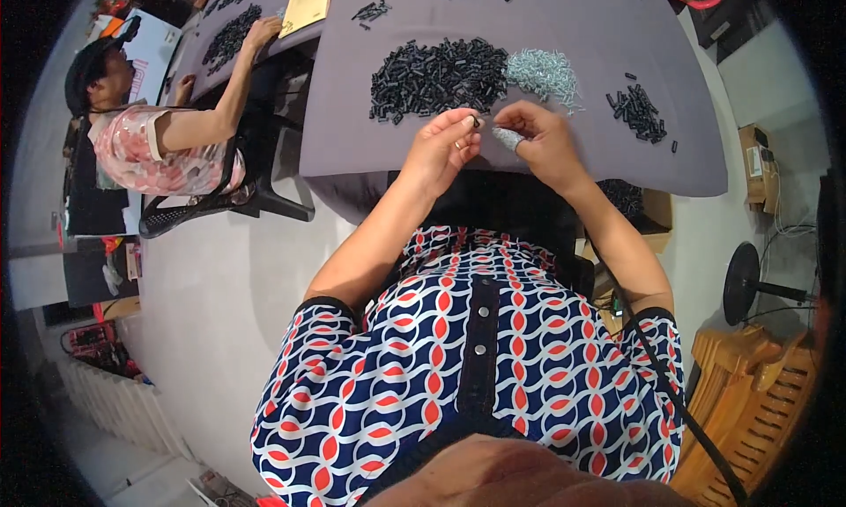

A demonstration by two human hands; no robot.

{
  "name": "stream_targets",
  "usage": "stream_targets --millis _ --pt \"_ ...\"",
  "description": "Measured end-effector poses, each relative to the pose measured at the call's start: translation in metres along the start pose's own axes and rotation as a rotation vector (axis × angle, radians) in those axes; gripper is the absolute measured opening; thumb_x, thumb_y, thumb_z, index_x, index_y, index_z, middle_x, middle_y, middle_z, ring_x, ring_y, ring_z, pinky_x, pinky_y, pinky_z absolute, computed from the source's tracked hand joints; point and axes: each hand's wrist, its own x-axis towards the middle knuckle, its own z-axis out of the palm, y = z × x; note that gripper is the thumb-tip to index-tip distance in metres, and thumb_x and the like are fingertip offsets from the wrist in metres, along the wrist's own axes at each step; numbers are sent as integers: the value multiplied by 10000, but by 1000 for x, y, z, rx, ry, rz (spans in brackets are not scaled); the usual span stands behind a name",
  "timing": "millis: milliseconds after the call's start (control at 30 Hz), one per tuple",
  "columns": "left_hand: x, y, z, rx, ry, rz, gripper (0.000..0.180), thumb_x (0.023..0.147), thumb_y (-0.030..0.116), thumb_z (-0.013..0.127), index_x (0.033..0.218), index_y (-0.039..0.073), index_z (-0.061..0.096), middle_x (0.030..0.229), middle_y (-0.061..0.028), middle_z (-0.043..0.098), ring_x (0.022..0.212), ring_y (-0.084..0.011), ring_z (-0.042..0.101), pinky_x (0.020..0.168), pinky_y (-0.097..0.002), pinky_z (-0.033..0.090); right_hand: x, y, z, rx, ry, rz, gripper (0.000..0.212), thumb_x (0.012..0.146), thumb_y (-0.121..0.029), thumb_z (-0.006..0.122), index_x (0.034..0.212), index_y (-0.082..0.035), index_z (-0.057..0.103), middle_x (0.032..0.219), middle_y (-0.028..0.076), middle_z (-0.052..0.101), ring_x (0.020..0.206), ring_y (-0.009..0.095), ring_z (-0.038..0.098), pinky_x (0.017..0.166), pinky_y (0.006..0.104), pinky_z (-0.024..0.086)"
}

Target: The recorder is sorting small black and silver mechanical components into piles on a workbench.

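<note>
My left hand (443, 144) pinches a small black piece (477, 122) between thumb and fingers at the table's near edge. A ring is on one of its fingers. Close beside it, my right hand (545, 144) is closed in a pinch, with its fingertips facing the black piece. Whatever the right fingertips hold is too small to make out. A pale wrapping (508, 138) covers one right finger. Just beyond my hands lie a large heap of short black tubular pieces (436, 77) and, touching its right side, a heap of small silvery screw-like parts (544, 74).
A smaller pile of black pieces (638, 112) lies on the right of the grey cloth-covered table (599, 18). At the left, a person (167, 137) sits by more black heaps and a yellow tray (307, 7). A fan (743, 282) and wooden chair (745, 410) stand at right.
</note>
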Motion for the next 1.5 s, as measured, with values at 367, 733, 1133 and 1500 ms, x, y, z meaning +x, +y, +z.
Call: stream_targets --millis 367,733,1133,1500 --pt "1 -12 1 -22 11 -54 107 946 92 631 1048 66 652 864 -24 665 771 -127 648 723 -283 572 5 -7 7 -129 -6 -15 181 838 55 648 1012 7 650 917 26 683 860 94 643 784 247 527" --pt "-10 -17 0 -68 64 -216 169 934 77 633 1096 34 611 899 -62 670 804 -163 675 739 -293 608 9 3 -14 12 -251 122 139 823 64 628 945 6 660 889 18 672 819 75 632 736 222 507" --pt "-5 -20 1 -202 0 -181 139 945 130 639 1059 52 621 855 -41 655 755 -148 661 689 -290 593 2 -14 -1 48 -147 100 148 850 3 671 998 2 674 900 10 675 843 87 638 758 239 516" --pt "-14 -23 -1 -70 -31 -253 163 951 145 645 1070 35 633 899 -70 696 761 -154 675 691 -297 593 -3 -17 -12 -162 -198 27 225 800 71 562 996 25 663 962 47 663 875 121 640 797 269 515"
